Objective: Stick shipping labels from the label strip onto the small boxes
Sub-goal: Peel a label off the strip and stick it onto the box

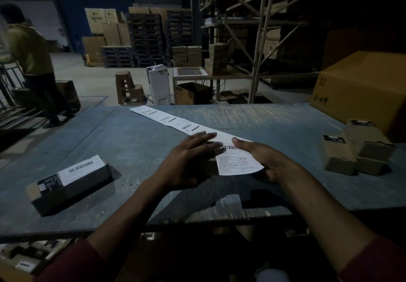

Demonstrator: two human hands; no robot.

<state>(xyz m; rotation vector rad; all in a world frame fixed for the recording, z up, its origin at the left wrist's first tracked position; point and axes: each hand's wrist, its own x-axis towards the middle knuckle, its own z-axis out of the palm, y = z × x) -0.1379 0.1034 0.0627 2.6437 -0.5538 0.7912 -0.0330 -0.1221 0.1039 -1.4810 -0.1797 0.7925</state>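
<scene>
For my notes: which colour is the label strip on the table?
White with black print, label strip, head view.

A single head-worn, wide-angle camera looks forward and down from the near edge of the table (109, 149). Both forearms enter from the bottom of the frame, close to the lens, and converge at centre. The upper half of the frame takes in the far warehouse floor and the shelving rack (259, 29) at far right.

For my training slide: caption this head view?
Both hands, left hand and right hand, smooth a label strip on the table.
</scene>
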